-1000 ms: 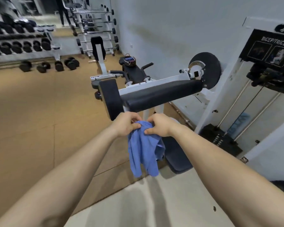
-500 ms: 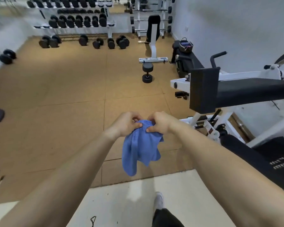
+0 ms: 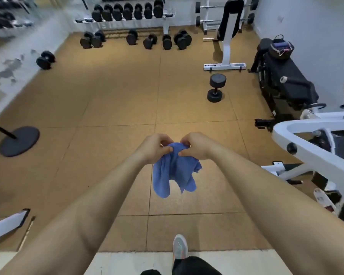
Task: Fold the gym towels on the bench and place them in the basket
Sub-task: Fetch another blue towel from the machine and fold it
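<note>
Black bench [image 3: 286, 82] with basket [image 3: 281, 47] sits well apart at right, blue towel [image 3: 173, 171] hangs bunched mid-air, left hand [image 3: 155, 148] and right hand [image 3: 196, 146] pinch its top close together, so I'd slide both pinches out to 2 corners, then fold.

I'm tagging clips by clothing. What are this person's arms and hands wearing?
Both forearms are bare to the frame's edge, no sleeve in view. The left hand and right hand wear no gloves; no watch, bracelet or ring shows.

Tan gym floor [image 3: 111, 100], dumbbell rack [image 3: 127, 14]
</note>
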`<state>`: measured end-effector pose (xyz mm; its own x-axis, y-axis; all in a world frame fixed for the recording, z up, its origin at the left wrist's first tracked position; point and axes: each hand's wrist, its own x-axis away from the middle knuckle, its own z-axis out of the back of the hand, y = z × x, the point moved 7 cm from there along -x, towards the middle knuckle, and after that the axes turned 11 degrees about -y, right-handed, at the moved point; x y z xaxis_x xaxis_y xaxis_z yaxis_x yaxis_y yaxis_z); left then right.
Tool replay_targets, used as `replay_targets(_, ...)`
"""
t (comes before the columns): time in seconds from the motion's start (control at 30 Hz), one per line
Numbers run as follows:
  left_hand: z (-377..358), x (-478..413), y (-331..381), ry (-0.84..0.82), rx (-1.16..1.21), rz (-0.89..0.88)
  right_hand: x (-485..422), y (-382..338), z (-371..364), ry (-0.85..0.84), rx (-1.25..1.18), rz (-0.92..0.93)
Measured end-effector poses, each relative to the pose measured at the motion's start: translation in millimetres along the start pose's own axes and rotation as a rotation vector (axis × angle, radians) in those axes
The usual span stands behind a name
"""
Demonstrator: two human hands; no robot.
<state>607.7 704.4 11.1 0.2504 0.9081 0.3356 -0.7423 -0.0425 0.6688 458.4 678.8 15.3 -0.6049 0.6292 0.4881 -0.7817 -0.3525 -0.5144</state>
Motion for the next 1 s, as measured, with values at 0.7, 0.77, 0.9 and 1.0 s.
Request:
replay_targets(0.7, 218, -515, 66, -0.245, -0.189, -0.225, -290, 201, 363, 0.148, -0.119, -0.280)
replay_targets(0.77, 227, -566, 87, -0.280, -0.218, -0.260, -306, 231, 396, 0.166, -0.129, -0.324)
replay_targets(0.9, 221, -666, 131, -0.351, -0.340, -0.326, -332, 308, 454, 0.146, -0.117, -0.408)
replay_targets(1.0, 209, -747, 168, -0.384, -0.401, -0.364, -347, 374, 501, 0.158, -0.125, -0.431)
